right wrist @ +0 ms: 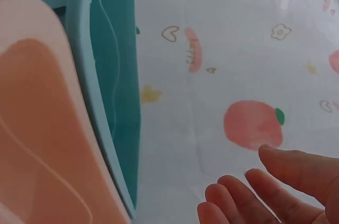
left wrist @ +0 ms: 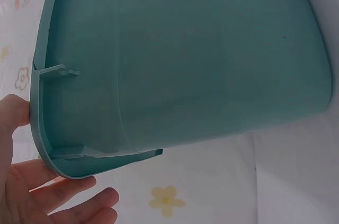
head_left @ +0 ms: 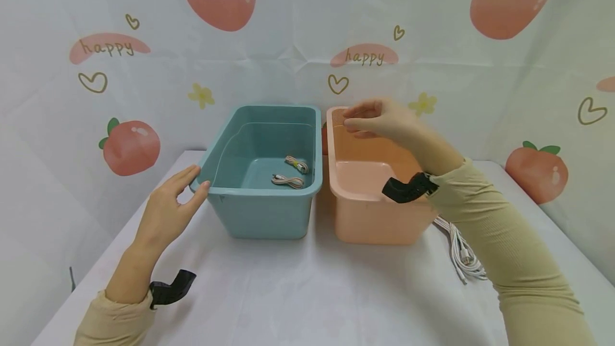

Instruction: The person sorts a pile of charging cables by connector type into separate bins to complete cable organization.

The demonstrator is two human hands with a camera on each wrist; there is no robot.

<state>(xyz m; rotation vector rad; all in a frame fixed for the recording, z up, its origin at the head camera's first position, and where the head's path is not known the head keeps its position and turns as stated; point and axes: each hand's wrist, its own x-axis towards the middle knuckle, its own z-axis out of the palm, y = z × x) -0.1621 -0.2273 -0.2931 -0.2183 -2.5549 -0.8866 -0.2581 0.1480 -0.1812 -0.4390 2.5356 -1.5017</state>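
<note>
A teal bin (head_left: pixel 269 212) stands on the table, with two small bundled cables, one cable (head_left: pixel 288 181) in front of another cable (head_left: pixel 296 164), on its floor. My left hand (head_left: pixel 168 207) touches the front left corner of its rim, thumb and fingers loosely spread; the left wrist view shows the rim (left wrist: pixel 36 113) between thumb and fingertips. To the right stands a peach-coloured bin (head_left: pixel 375 223). Over its back part hovers my right hand (head_left: pixel 384 120), fingers loosely bent, holding nothing in the right wrist view. The right forearm hides part of that bin's interior.
A coiled white cable (head_left: pixel 465 255) lies on the table right of the peach bin, partly hidden by the right sleeve (head_left: pixel 504 244). A printed cloth (head_left: pixel 288 31) hangs behind the bins. The bins stand close together with a narrow gap.
</note>
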